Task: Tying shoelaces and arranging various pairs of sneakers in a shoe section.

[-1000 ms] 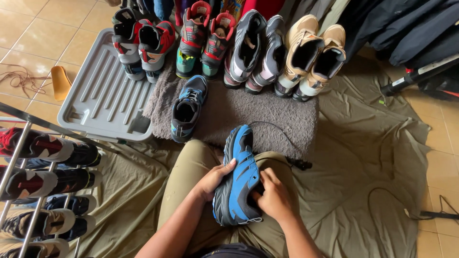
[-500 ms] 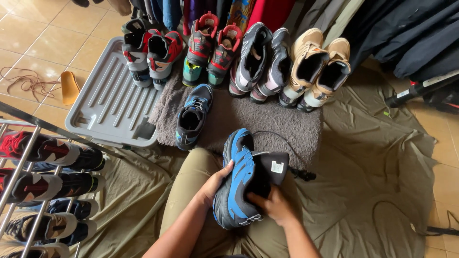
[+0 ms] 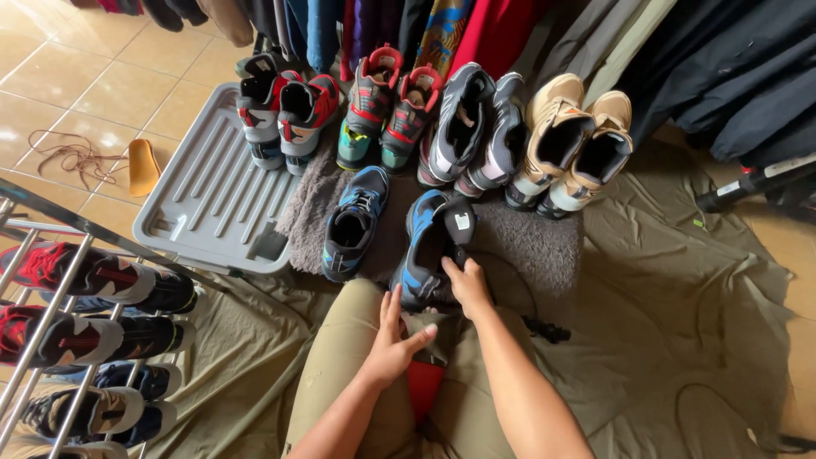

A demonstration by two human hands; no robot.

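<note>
Two hands seen | blue shoe (image 3: pixel 422 246) at 12 o'clock, toe away | right hand (image 3: pixel 467 285) closed on it, nearer | left hand (image 3: pixel 393 340) open, empty

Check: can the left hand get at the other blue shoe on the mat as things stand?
Probably yes. The left hand rests on the knee, holding nothing, and the other blue shoe sits just ahead on the grey mat with nothing between them. The right hand is on the near blue shoe.

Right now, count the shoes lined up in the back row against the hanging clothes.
8, in four pairs from left to right: red-grey pair on the grey tray, red-teal pair, grey pair, tan pair. More may be hidden under the clothes.
</note>
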